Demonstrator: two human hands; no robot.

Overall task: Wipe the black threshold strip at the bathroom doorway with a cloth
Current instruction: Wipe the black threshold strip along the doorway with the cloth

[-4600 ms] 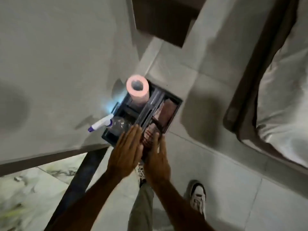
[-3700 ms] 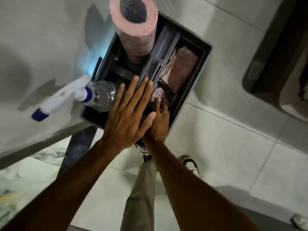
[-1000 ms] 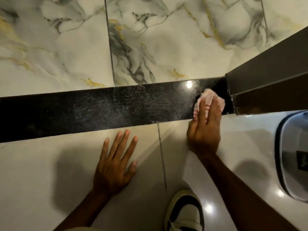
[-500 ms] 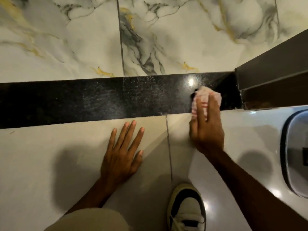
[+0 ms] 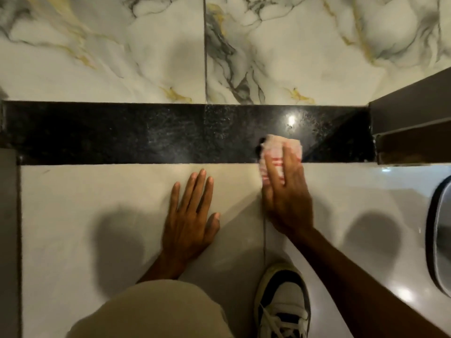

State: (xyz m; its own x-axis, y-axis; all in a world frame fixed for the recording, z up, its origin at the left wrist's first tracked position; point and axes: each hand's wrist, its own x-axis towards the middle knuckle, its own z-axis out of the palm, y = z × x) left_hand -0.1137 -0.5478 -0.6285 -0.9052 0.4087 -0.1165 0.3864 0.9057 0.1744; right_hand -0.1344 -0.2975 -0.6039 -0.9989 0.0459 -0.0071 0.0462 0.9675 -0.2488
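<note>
The black threshold strip (image 5: 146, 134) runs left to right across the floor between marble tile above and plain pale tile below. My right hand (image 5: 286, 191) presses a white cloth with red stripes (image 5: 275, 152) flat onto the strip's near edge, right of centre; part of the cloth overlaps the pale tile. My left hand (image 5: 190, 215) lies flat on the pale tile just below the strip, fingers spread, holding nothing.
A dark door frame (image 5: 412, 132) closes off the strip's right end. A grey caddy's rounded rim (image 5: 436, 235) shows at the right edge. My knee (image 5: 151, 311) and a black-and-white sneaker (image 5: 283, 301) are at the bottom. A grey wall edge (image 5: 8, 240) borders the left.
My right hand has slid the cloth leftward along the strip, away from the door frame corner, and slightly toward me. My left hand stays planted on the tile.
</note>
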